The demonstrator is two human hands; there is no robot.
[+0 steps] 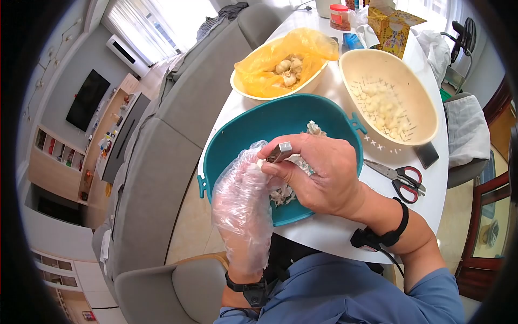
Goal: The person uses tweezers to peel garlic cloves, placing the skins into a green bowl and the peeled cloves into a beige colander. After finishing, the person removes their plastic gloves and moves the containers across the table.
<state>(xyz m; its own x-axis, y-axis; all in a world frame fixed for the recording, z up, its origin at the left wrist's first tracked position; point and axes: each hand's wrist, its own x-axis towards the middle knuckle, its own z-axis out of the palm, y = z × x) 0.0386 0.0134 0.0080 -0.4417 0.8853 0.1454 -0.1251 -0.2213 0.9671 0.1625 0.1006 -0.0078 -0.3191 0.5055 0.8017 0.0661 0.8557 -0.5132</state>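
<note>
Over the teal basin [248, 121], my left hand [243, 200] wears a clear plastic glove, its fingers closed on a small white garlic clove [261, 162]. My right hand [324, 175] is bare and grips a small metal tool [279, 153], with its thumb at the clove. The two hands meet at the fingertips. Papery garlic skins [283, 195] lie in the basin, partly hidden beneath my hands. Behind it, whole garlic bulbs [290, 70] sit in a yellow bag [253, 67]. Peeled cloves [383, 108] lie in the cream colander [426, 105] at the right.
Red-handled scissors [407, 183] and a dark flat object [427, 155] lie on the white table [345, 237] at the right. A red-lidded jar [340, 18] and a yellow box [389, 32] stand at the back. Left of the table is a grey sofa [162, 156].
</note>
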